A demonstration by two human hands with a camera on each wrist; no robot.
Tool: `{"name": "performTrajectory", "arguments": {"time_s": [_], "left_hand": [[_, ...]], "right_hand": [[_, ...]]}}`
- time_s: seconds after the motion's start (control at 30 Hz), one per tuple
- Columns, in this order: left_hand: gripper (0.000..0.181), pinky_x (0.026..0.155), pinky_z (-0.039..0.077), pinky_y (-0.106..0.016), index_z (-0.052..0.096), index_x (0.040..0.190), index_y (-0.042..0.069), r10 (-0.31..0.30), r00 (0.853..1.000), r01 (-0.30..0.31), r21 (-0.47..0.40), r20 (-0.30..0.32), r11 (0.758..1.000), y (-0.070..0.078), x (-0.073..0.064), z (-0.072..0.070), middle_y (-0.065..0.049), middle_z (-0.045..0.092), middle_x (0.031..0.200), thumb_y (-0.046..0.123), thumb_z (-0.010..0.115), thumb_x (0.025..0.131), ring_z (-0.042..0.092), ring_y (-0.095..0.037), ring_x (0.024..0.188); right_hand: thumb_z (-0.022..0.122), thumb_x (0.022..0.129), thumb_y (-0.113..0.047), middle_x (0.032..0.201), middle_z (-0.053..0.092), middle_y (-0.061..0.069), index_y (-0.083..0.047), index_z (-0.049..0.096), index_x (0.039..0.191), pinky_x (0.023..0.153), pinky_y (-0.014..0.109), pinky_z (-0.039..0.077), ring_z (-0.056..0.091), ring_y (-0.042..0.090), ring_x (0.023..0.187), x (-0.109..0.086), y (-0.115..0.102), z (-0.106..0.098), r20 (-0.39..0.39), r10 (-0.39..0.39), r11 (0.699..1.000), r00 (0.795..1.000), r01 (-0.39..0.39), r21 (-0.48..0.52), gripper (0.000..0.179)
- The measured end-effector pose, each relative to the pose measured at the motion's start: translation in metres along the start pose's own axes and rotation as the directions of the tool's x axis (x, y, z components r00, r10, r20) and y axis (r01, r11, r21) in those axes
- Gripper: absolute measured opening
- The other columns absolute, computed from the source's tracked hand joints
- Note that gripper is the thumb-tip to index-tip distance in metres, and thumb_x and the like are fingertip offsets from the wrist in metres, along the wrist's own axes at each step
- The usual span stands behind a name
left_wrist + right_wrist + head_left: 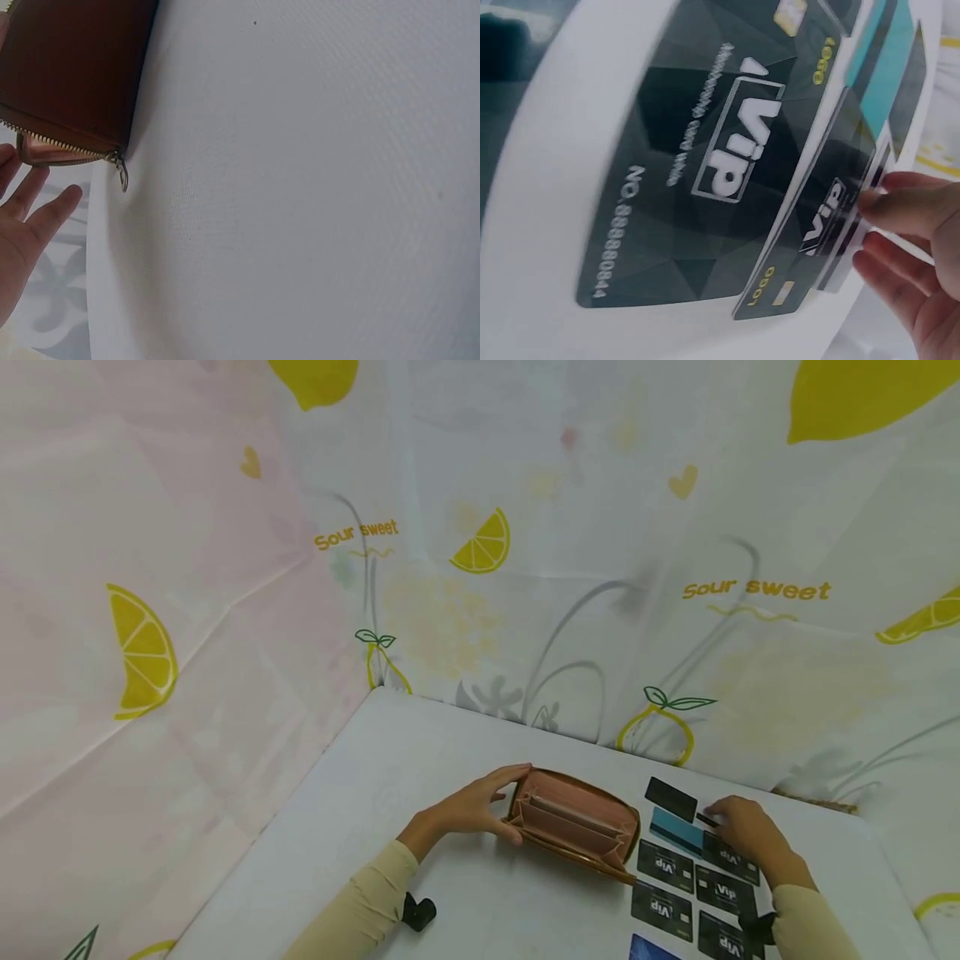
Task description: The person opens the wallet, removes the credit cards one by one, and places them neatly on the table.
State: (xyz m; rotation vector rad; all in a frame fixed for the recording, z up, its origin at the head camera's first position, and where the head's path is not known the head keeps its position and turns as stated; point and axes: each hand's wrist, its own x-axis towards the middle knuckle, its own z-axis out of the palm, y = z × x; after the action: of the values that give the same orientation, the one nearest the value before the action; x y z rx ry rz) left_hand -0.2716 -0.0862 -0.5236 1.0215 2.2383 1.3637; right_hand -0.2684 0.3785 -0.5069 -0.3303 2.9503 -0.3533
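A brown zip wallet [577, 814] stands unzipped on the white table, its pinkish compartments facing up. My left hand [472, 810] grips its left end, with thumb and fingers spread across the opening. In the left wrist view, the brown outer side of the wallet [71, 71] shows, with a zip pull [122, 172] hanging at the corner. My right hand [753, 839] is over the upper right of the laid-out cards and pinches a thin dark card [707, 819] by its edge. Beneath that hand lies a black Vip card [817, 225], partly covered.
More cards lie in rows right of the wallet: a plain black card [671, 799], a blue striped card [677, 832], several black Vip cards [662, 906] and a blue card [651, 948] at the lower edge. A lemon-printed cloth [525, 635] hangs behind the table [360, 793].
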Motion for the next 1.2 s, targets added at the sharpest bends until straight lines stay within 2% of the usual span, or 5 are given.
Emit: {"name": "performTrajectory", "arguments": {"time_s": [0.37, 0.57, 0.87, 0.97, 1.2], "left_hand": [[0.11, 0.112, 0.036, -0.043, 0.016, 0.157, 0.012, -0.006, 1.0, 0.006, 0.004, -0.001, 1.0, -0.003, -0.002, 0.001, 0.001, 0.017, 0.161, 0.03, 0.087, 0.074, 0.023, -0.016, 0.144], [0.11, 0.113, 0.035, -0.042, 0.016, 0.157, 0.012, -0.015, 1.0, 0.015, -0.006, 0.002, 1.0, -0.002, -0.001, 0.002, 0.002, 0.017, 0.16, 0.029, 0.087, 0.075, 0.023, -0.014, 0.144], [0.109, 0.113, 0.035, -0.044, 0.016, 0.157, 0.013, 0.008, 1.0, -0.008, -0.004, 0.004, 1.0, -0.003, 0.0, 0.005, -0.001, 0.017, 0.161, 0.03, 0.086, 0.076, 0.022, -0.019, 0.145], [0.109, 0.113, 0.035, -0.042, 0.015, 0.158, 0.013, 0.002, 1.0, -0.002, -0.005, 0.019, 1.0, -0.003, 0.0, 0.007, 0.0, 0.016, 0.161, 0.031, 0.085, 0.076, 0.021, -0.018, 0.145], [0.111, 0.112, 0.036, -0.042, 0.016, 0.158, 0.014, -0.005, 1.0, 0.005, 0.004, -0.003, 1.0, -0.001, 0.0, 0.001, 0.002, 0.017, 0.16, 0.033, 0.087, 0.074, 0.023, -0.016, 0.144]], "right_hand": [[0.069, 0.085, -0.008, 0.114, 0.062, 0.031, 0.012, 0.065, 0.113, 0.092, 0.064, 0.045, 0.055, 0.052, 0.107, 0.0, -0.011, 0.022, -0.137, -0.141, 0.99, 0.98, 0.137, -0.044, 0.034], [0.061, 0.096, -0.026, 0.135, 0.049, 0.033, 0.01, 0.054, 0.133, 0.099, 0.065, 0.039, 0.045, 0.052, 0.123, 0.009, -0.031, 0.034, -0.08, -0.099, 0.995, 0.992, 0.1, 0.009, 0.052], [0.052, 0.101, -0.016, 0.142, 0.042, 0.031, 0.01, 0.05, 0.136, 0.104, 0.065, 0.035, 0.036, 0.052, 0.131, 0.011, -0.041, 0.036, -0.08, -0.144, 0.988, 0.986, 0.149, 0.052, 0.044], [0.057, 0.097, -0.012, 0.137, 0.048, 0.03, 0.011, 0.054, 0.132, 0.102, 0.063, 0.038, 0.042, 0.049, 0.127, 0.005, -0.043, 0.039, -0.134, -0.141, 0.989, 0.981, 0.144, 0.019, 0.042], [0.067, 0.088, -0.008, 0.104, 0.071, 0.015, -0.002, 0.075, 0.096, 0.082, 0.056, 0.054, 0.065, 0.039, 0.098, -0.008, -0.064, 0.032, -0.196, -0.144, 0.989, 0.97, 0.133, -0.07, 0.013]]}}
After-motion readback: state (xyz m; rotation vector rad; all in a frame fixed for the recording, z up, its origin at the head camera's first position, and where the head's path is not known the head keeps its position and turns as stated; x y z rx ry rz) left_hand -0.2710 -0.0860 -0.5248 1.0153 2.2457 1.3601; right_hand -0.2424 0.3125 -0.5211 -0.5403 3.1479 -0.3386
